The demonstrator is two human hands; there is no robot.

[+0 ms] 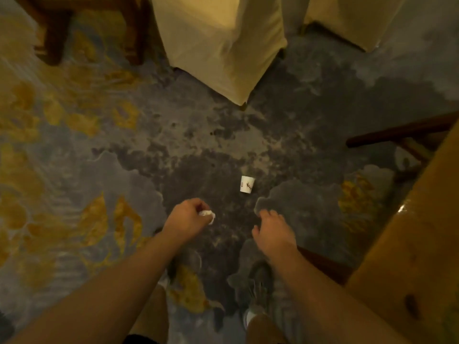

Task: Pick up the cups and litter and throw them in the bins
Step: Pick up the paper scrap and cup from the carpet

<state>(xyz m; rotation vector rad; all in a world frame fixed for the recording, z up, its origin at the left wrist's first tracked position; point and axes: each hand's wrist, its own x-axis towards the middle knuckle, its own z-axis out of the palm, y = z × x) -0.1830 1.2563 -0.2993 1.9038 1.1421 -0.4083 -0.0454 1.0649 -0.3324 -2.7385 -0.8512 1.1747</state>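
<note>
Lying on its side on the carpet [74, 170], the paper cup [247, 184] sits just beyond the right hand [270, 232], which hangs empty with fingers loosely spread and nearer it than the left hand [186, 220], closed around crumpled white litter [208, 216].
</note>
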